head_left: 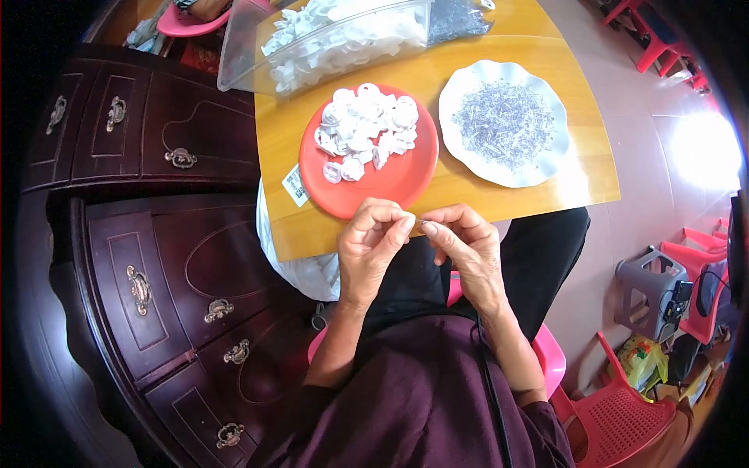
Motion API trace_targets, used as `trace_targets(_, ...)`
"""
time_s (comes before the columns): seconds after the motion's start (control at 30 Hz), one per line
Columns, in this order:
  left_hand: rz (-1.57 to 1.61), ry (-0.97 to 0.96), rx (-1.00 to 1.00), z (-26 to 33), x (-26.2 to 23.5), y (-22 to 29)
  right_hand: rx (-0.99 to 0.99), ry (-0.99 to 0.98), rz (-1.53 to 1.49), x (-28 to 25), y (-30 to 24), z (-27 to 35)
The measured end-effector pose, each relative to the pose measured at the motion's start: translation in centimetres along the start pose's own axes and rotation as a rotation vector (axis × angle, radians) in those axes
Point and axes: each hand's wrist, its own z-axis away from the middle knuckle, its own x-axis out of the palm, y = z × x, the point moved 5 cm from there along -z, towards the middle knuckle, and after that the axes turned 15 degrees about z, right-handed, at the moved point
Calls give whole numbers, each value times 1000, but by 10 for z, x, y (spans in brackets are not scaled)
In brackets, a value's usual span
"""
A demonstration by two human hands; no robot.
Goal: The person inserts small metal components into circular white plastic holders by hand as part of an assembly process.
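Dark wooden drawers (129, 288) on the far left, then a red plate (417, 160) of white plastic parts (363, 125) on the wooden counter (589, 140). Left hand (367, 249) is near that, thumb and finger pinched on a thin sliver (419, 221), honestly too tiny to identify. Right hand (468, 253) pinches its other end, by a scalloped white plate (511, 179) of clear bits (505, 125).

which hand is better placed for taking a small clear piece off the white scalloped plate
Probably the right hand: it is nearer the white, scalloped-edged plate of small, clear, thin pieces. The left hand is nearer the round red plate. Both seem to pinch something tiny, though.
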Motion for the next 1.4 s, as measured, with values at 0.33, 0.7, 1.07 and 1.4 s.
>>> trace_targets(0.33, -1201, 145, 488, -31, -31, 33, 69, 72, 69, -5, 1, 1)
trace_targets(0.7, -1279, 169, 535, -42, -40, 28, 58, 77, 67, -8, 3, 4)
trace_targets(1.07, -932, -17, 449, -21, -1, 40, -136, 120, 324, -4, -12, -5)
trace_targets(1.4, -544, -156, 257, -14, 3, 24, -385, 132, 246, 4, -25, -5)
